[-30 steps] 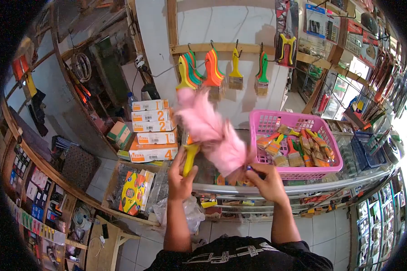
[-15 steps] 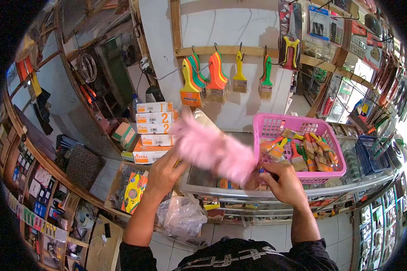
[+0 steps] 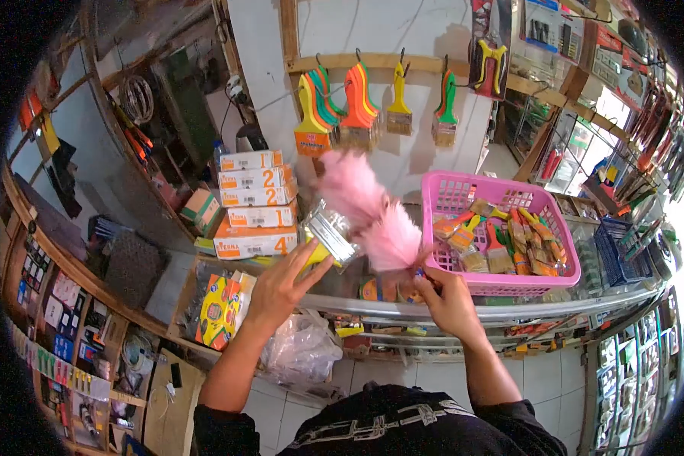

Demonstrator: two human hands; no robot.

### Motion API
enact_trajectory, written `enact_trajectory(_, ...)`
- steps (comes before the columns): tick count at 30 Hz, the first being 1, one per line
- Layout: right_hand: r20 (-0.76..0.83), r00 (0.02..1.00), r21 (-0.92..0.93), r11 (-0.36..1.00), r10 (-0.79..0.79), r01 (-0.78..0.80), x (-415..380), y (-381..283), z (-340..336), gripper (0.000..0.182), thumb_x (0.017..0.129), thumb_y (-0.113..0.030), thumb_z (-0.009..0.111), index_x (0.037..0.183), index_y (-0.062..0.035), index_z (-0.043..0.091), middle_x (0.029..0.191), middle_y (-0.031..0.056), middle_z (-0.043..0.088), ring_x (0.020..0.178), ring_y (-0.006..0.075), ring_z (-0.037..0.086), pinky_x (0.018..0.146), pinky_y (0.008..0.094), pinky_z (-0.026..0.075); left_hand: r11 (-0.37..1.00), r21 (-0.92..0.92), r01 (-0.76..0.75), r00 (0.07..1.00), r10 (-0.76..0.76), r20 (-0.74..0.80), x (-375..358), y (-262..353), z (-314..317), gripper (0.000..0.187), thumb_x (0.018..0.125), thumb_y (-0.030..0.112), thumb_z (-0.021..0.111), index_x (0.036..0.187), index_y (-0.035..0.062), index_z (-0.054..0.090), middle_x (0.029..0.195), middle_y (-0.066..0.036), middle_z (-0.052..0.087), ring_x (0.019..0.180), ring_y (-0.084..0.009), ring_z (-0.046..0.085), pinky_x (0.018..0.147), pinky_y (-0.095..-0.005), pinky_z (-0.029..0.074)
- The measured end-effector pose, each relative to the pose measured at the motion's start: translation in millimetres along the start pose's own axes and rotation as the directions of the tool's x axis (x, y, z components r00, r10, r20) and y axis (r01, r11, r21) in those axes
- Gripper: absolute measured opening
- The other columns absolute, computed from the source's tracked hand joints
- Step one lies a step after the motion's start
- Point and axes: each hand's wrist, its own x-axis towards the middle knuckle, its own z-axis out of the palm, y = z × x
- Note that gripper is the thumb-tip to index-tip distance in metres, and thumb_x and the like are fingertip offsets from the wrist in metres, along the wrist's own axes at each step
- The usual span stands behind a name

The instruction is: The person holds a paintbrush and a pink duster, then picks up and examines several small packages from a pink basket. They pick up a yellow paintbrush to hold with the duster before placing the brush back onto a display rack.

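Observation:
A pink feather duster (image 3: 391, 237) is in my right hand (image 3: 450, 304), whose fingers are closed round its handle end. The fluffy part points up and to the left over the glass counter. My left hand (image 3: 280, 287) holds a wide paintbrush (image 3: 331, 237) by its yellow handle; the bristle end appears to be in clear plastic. The duster's feathers are right beside this brush. Just right of my right hand is a pink basket (image 3: 501, 179) with several paintbrushes (image 3: 520, 239) lying in it.
White and orange boxes (image 3: 254, 216) are stacked left of the paintbrush. Yellow, orange and green brushes (image 3: 357, 99) hang from hooks on the wall. A plastic bag (image 3: 300, 349) lies below my left forearm. The counter's metal edge (image 3: 524, 308) runs in front of me.
The duster, blurred across the middle before, now shows sharply and has swung more upright. The paintbrush at my left hand has come into clear sight. My view has tilted slightly down.

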Motion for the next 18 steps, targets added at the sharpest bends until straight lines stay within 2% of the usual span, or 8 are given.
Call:
enact_trajectory(2, 0.09, 0.994, -0.074, 0.995, -0.06, 0.067, 2.2, 9.3, 7.1, 0.019, 0.099, -0.012, 0.067, 0.095, 0.0066, 0.067, 0.069, 0.0137, 0.061, 0.064, 0.0129, 0.052, 0.058, 0.0349, 0.044, 1.0, 0.012, 0.013, 0.997, -0.014, 0.077, -4.0, 4.2, -0.2, 0.063, 0.086, -0.001, 0.06, 0.144, 0.0231, 0.062, 0.149, -0.012, 0.053, 0.133, -0.0295, 0.059, 0.102, -0.0399, 0.057)
enact_trajectory(3, 0.042, 0.963, -0.043, 0.963, -0.265, 0.266, 2.4, 5.2, 14.2, 0.022, 0.099, -0.014, 0.067, 0.092, 0.0072, 0.067, 0.072, 0.016, 0.065, 0.066, 0.0175, 0.054, 0.061, 0.0371, 0.045, 1.0, -0.021, -0.005, 0.996, 0.007, 0.087, -9.9, 0.6, 7.0, 0.069, 0.084, 0.0, 0.061, 0.149, 0.0239, 0.058, 0.151, -0.011, 0.051, 0.133, -0.0288, 0.059, 0.103, -0.0398, 0.057)
enact_trajectory(6, 0.063, 0.998, -0.091, 0.996, -0.009, 0.015, 8.8, 15.7, 29.5, 0.022, 0.098, -0.015, 0.069, 0.097, 0.0068, 0.069, 0.075, 0.016, 0.067, 0.068, 0.0212, 0.056, 0.066, 0.0378, 0.048, 0.999, 0.033, 0.006, 0.995, -0.009, 0.096, -19.2, 3.3, 12.1, 0.073, 0.083, 0.0, 0.063, 0.151, 0.0256, 0.054, 0.153, -0.008, 0.048, 0.13, -0.0277, 0.06, 0.098, -0.0399, 0.059)
enact_trajectory(7, 0.0, 1.0, -0.077, 0.997, 0.003, -0.003, 8.0, 18.3, 38.5, 0.022, 0.098, -0.015, 0.068, 0.098, 0.0068, 0.07, 0.073, 0.0167, 0.066, 0.066, 0.0199, 0.056, 0.065, 0.0382, 0.048, 0.998, 0.064, 0.01, 0.994, -0.017, 0.111, -24.4, 2.7, 15.3, 0.074, 0.082, 0.0, 0.064, 0.151, 0.0256, 0.054, 0.155, -0.009, 0.046, 0.13, -0.0279, 0.06, 0.097, -0.0393, 0.059)
enact_trajectory(9, 0.112, 0.991, 0.022, 0.997, -0.079, 0.077, 6.9, 23.9, 44.8, 0.022, 0.099, -0.015, 0.068, 0.1, 0.0067, 0.07, 0.072, 0.0186, 0.065, 0.064, 0.0201, 0.056, 0.064, 0.0384, 0.048, 0.999, 0.034, 0.022, 0.998, -0.024, 0.063, -38.4, -1.6, 29.3, 0.074, 0.082, 0.0, 0.065, 0.151, 0.0252, 0.054, 0.154, -0.011, 0.046, 0.129, -0.0277, 0.061, 0.096, -0.0389, 0.06)
enact_trajectory(11, 0.244, 0.97, 0.043, 0.999, -0.015, 0.005, 10.9, 24.1, 46.6, 0.024, 0.099, -0.016, 0.067, 0.112, 0.0048, 0.071, 0.074, 0.0215, 0.067, 0.061, 0.0239, 0.059, 0.062, 0.0387, 0.048, 0.998, 0.054, 0.032, 0.997, -0.035, 0.063, -47.7, -2.9, 33.8, 0.073, 0.082, 0.0, 0.065, 0.15, 0.0247, 0.055, 0.152, -0.012, 0.047, 0.128, -0.0276, 0.062, 0.095, -0.0385, 0.06)
enact_trajectory(14, 0.158, 0.983, -0.032, 0.995, 0.097, -0.093, 16.8, 17.7, 59.9, 0.03, 0.099, -0.021, 0.066, 0.109, 0.0072, 0.071, 0.097, 0.0308, 0.071, 0.092, 0.0497, 0.07, 0.079, 0.0492, 0.055, 0.993, 0.111, 0.046, 0.988, -0.061, 0.139, -40.4, 7.0, 18.2, 0.071, 0.082, 0.0, 0.066, 0.148, 0.0239, 0.057, 0.149, -0.013, 0.05, 0.127, -0.0278, 0.062, 0.094, -0.0381, 0.06)
enact_trajectory(18, 0.242, 0.964, -0.07, 0.989, -0.112, 0.133, 16.1, 35.1, 67.9, 0.031, 0.1, -0.023, 0.065, 0.106, 0.0067, 0.069, 0.095, 0.0314, 0.07, 0.091, 0.0505, 0.069, 0.08, 0.0522, 0.054, 0.996, 0.059, 0.066, 0.972, -0.078, 0.22, -61.3, 5.8, 39.5, 0.068, 0.082, 0.001, 0.065, 0.146, 0.022, 0.058, 0.151, -0.012, 0.048, 0.131, -0.0289, 0.06, 0.094, -0.0373, 0.061)
